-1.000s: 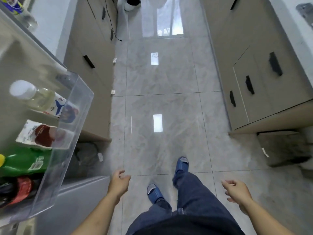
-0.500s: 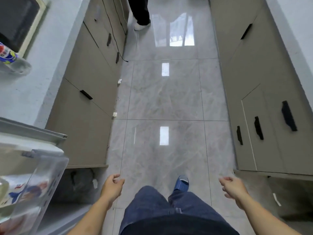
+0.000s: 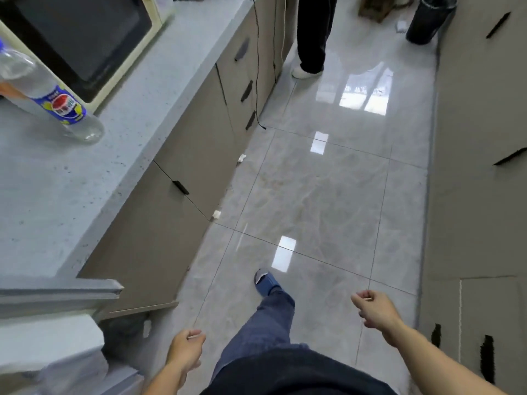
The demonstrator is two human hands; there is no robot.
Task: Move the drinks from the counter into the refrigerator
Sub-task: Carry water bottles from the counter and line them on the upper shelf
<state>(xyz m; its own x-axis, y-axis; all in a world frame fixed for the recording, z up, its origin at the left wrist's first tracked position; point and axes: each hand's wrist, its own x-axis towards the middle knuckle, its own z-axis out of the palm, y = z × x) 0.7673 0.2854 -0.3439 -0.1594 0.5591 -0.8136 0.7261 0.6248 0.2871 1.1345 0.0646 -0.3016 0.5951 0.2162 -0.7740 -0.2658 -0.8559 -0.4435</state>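
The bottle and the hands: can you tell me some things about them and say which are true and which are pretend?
1. The clear bottle with a blue label stands on the counter. True.
2. The left hand holds the bottle. False: it holds nothing.
3. The right hand holds a cup. False: it holds nothing.
4. A microwave sits behind the bottle. True.
5. Another person's white shoe is on the floor. True.
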